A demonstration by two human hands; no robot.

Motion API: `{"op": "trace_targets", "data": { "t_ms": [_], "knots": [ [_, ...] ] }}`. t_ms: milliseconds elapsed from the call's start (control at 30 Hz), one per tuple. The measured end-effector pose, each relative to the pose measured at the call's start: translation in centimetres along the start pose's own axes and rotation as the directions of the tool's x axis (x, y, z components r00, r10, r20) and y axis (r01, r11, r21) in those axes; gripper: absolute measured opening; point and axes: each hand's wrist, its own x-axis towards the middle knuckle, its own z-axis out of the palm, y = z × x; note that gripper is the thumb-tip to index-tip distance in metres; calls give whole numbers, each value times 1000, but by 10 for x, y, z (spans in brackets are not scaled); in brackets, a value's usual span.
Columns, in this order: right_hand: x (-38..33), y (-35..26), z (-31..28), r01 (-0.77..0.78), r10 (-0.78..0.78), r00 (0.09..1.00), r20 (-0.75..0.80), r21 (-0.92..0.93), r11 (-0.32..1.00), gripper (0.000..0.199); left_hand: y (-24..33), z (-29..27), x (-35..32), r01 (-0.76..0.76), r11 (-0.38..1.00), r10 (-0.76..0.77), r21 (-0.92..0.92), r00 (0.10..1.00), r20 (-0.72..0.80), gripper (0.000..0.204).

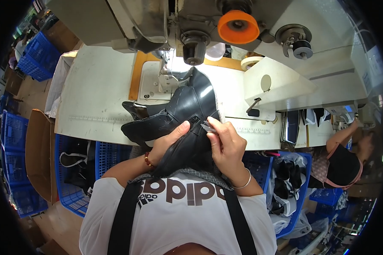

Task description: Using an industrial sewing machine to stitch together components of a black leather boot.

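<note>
A black leather boot upper (187, 102) lies across the table's front edge and down over my lap, with a pale strip along its right side. My left hand (170, 140) is closed on its lower part, the thumb pressed on the leather. Between the thumb and fingers of my right hand (228, 144) is a small grey tool (207, 127), which looks like thread snips; most of it is hidden in the hand. Its tip touches or nearly touches the leather by a small slot-like detail. The upper's far end reaches beside the presser foot (169, 80) of the sewing machine.
The machine head (149, 21) hangs over the white table (93, 85), and its body (302, 85) stands at the right. Blue baskets with shoe parts flank me: one left (64, 187), one right (304, 187). A cardboard box (39, 155) stands left. Another person (340, 161) works at far right.
</note>
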Motion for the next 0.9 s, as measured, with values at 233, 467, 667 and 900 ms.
{"op": "trace_targets", "data": {
  "t_ms": [233, 467, 667, 900],
  "knots": [
    [1, -9, -12, 55, -43, 996, 73, -170, 984, 39, 3, 12, -2, -10, 1000, 10, 10, 999, -53, 35],
    [4, -12, -13, 66, -49, 995, 84, -213, 975, 40, 3, 12, -3, -32, 999, 33, 16, 998, -52, 35],
    [4, -13, -13, 98, -74, 992, 99, -272, 957, 42, 4, 10, -2, -7, 1000, 8, 23, 998, -55, 35],
    [-5, -5, 5, 78, -75, 997, 18, -251, 965, 35, 3, 8, -2, 58, 995, -58, -78, 998, 2, 37]
  ]
}}
